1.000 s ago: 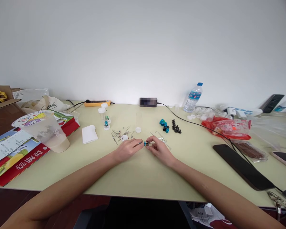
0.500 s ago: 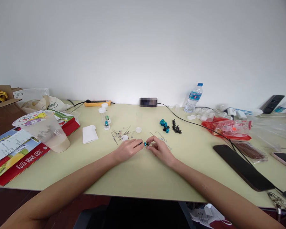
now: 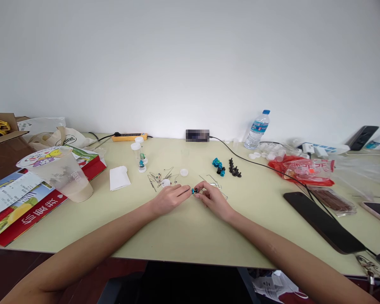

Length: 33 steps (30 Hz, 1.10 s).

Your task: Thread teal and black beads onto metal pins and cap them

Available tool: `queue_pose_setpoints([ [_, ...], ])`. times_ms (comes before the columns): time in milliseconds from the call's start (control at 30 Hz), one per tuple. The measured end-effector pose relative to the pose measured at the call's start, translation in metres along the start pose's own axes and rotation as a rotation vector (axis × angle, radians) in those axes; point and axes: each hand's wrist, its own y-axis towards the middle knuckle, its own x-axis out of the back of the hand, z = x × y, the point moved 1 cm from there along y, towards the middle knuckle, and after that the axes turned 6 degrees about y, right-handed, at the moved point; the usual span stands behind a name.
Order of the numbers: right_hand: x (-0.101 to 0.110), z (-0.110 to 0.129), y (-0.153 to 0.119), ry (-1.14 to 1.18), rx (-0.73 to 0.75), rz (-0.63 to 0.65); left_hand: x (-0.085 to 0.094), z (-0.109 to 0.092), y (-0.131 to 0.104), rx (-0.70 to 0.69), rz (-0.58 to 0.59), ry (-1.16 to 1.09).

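Between my hands, near the middle of the table, is a small blue and black part (image 3: pixel 194 191). My left hand (image 3: pixel 172 199) pinches its left side, and my right hand (image 3: pixel 213 200) has thumb and forefinger closed on its right side. Thin metal pieces with wire (image 3: pixel 155 179) lie scattered behind my left hand, around a white cap (image 3: pixel 166 183). Another white cap (image 3: pixel 184 172) lies farther back. Metal rods (image 3: pixel 222 192) are just behind my right hand. Blue parts (image 3: pixel 216 163) and black parts (image 3: pixel 234 169) are grouped beyond it.
Clear tubes (image 3: pixel 142 162) with white lids stand at back left, near a folded white paper (image 3: pixel 119 178). A drink cup (image 3: pixel 77 185) is farther left. On the right are a water bottle (image 3: pixel 257 131), a red package (image 3: pixel 300 170), a black phone (image 3: pixel 323 221) and a cable.
My left fingers have moved slightly right, closer around the small blue and black part. My right hand has barely moved.
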Motion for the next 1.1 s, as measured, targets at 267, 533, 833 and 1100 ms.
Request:
queue_pose_setpoints([
  [267, 0.0008, 0.0057, 0.0006, -0.058, 0.065, -0.028, 0.0011, -0.0009, 0.0019, 0.002, 0.013, 0.011],
  [533, -0.0002, 0.0035, 0.0013, -0.085, 0.125, -0.03, -0.0002, -0.0026, 0.002, -0.013, 0.032, 0.064],
  [833, -0.0002, 0.0039, 0.0012, -0.102, 0.129, -0.019, 0.003, -0.0028, 0.003, -0.021, 0.07, 0.021],
  [1100, -0.0015, 0.005, 0.0002, -0.08, 0.081, 0.002, 0.0024, -0.0012, 0.0024, -0.032, 0.047, 0.033],
])
